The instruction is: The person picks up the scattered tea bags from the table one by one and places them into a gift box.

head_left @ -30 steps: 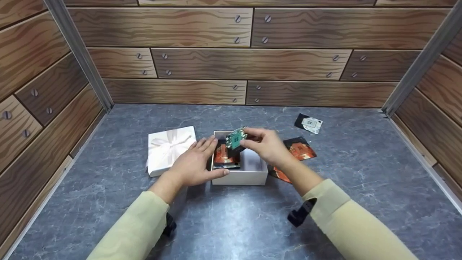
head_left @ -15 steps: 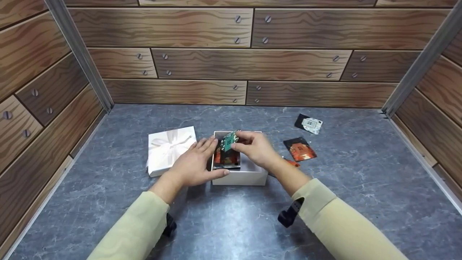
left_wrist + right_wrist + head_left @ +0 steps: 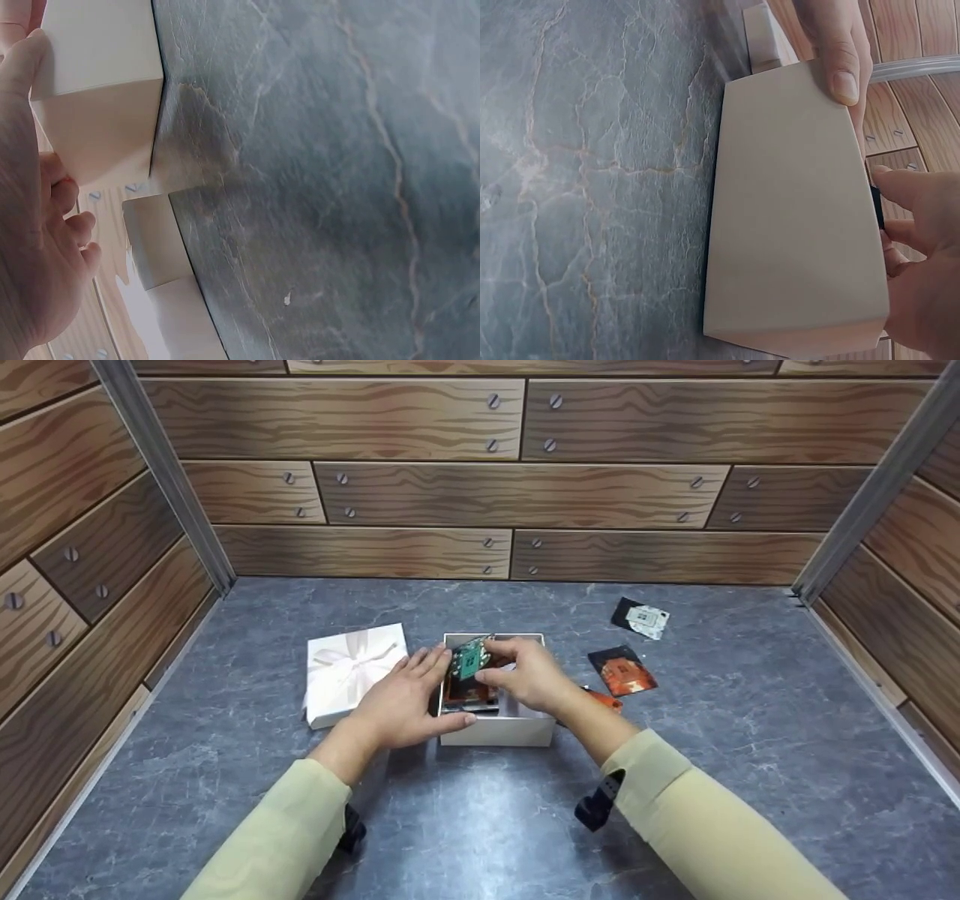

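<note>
My right hand [image 3: 527,676] pinches a flat green-and-black packet [image 3: 470,657] by its right edge, thumb against index finger. The packet is tilted inside the left part of an open white box [image 3: 496,731], above an orange-and-black packet [image 3: 469,692] that lies in there. My left hand [image 3: 399,701] rests on the box, its extended fingers along the left rim and its thumb on the front rim. In the right wrist view, the left thumb lies against the box's front wall, and only a dark edge of the held packet shows.
A white lid [image 3: 352,673] with a ribbon bow is left of the box. To the right lie an orange-and-black packet [image 3: 624,670] and a white-and-black packet [image 3: 642,619]. Another orange packet [image 3: 606,701] is partly hidden by the right forearm. Wood-patterned walls enclose the grey tabletop.
My right hand has moved left and lower with the green-and-black packet, bringing it down into the box's left part. My left hand has stayed on the box.
</note>
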Tool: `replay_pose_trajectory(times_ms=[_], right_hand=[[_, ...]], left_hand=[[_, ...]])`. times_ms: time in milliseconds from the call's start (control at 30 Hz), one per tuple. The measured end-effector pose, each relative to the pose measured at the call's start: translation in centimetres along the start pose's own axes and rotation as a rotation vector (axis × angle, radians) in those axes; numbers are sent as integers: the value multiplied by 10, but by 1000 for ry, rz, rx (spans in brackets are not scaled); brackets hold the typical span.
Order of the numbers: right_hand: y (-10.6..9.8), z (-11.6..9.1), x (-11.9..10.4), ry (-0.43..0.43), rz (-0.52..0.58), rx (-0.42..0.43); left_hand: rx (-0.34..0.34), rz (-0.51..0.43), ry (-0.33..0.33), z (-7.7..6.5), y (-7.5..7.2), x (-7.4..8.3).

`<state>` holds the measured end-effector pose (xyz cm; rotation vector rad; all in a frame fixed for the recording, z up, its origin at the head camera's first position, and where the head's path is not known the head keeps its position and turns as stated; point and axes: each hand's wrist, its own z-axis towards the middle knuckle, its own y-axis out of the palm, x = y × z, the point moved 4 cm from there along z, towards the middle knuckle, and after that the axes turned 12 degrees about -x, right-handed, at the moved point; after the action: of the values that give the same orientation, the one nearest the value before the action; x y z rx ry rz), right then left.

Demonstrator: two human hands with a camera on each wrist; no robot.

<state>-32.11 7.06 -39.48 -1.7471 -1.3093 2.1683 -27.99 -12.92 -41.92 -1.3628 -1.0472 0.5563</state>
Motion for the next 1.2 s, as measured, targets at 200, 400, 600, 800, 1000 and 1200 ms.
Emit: replay_pose_trajectory(times_ms=[200,400,600,800,1000,1200], right_hand=[[0,0,-2,-2,-113,-6],[0,1,-1,22,-194,-31],[1,1,1,51,-219,-38],[-2,0,-1,44,-245,-37],[-9,-4,-4,44,-241,-18],[-26,-14,-5,72,-178,37]], left_hand=[[16,5,18,-2,-1,1],[22,-3,30,-1,-1,2],[15,-5,28,-1,-1,2],[-2,-9,7,1,0,1],[-12,-21,-17,1,1,-1],[-8,-26,-19,1,1,0]])
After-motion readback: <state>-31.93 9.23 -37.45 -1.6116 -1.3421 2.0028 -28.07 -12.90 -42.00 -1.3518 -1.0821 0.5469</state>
